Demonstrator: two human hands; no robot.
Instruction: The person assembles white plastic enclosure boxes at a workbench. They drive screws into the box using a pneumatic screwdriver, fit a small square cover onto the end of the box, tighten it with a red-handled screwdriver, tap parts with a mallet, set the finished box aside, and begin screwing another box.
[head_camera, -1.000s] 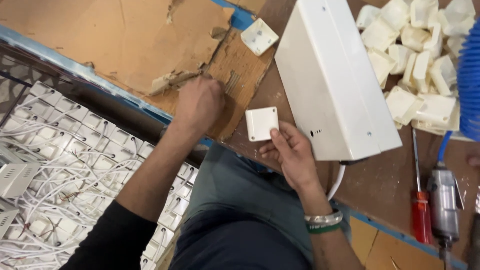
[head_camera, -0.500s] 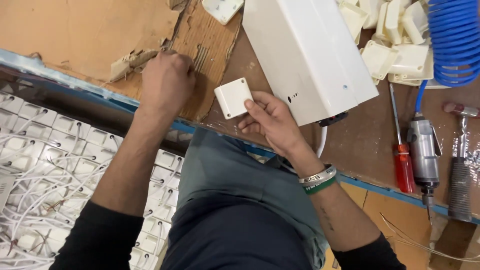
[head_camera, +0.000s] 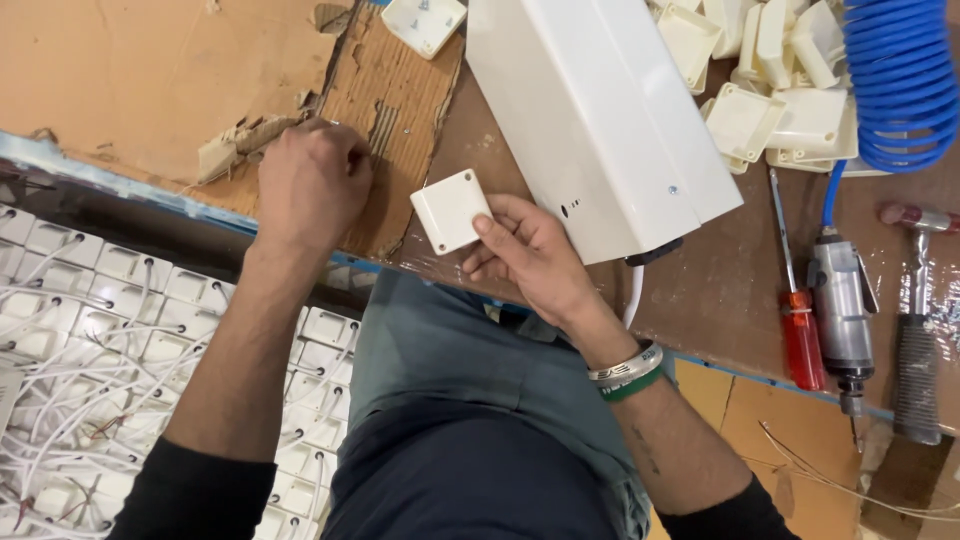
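Note:
My right hand (head_camera: 525, 255) holds a small square white plastic box (head_camera: 450, 210) by its lower right side, just above the bench edge. My left hand (head_camera: 312, 180) is closed into a fist on the torn cardboard sheet (head_camera: 150, 70), its fingertips pressed near some thin metal pieces by the ripped corrugated patch; what it pinches is hidden. A long white metal housing (head_camera: 600, 110) lies right of the small box, almost touching my right fingers.
A pile of white plastic boxes (head_camera: 770, 70) sits at the back right under a coiled blue air hose (head_camera: 895, 80). A red-handled screwdriver (head_camera: 800, 330), a pneumatic driver (head_camera: 842, 310) and a hammer (head_camera: 915, 340) lie on the right. Wired white boxes (head_camera: 90, 340) fill the floor at left.
The view has shifted so everything sits further right and lower. My left hand stays fisted on the cardboard; my right hand keeps the small box, now tilted slightly.

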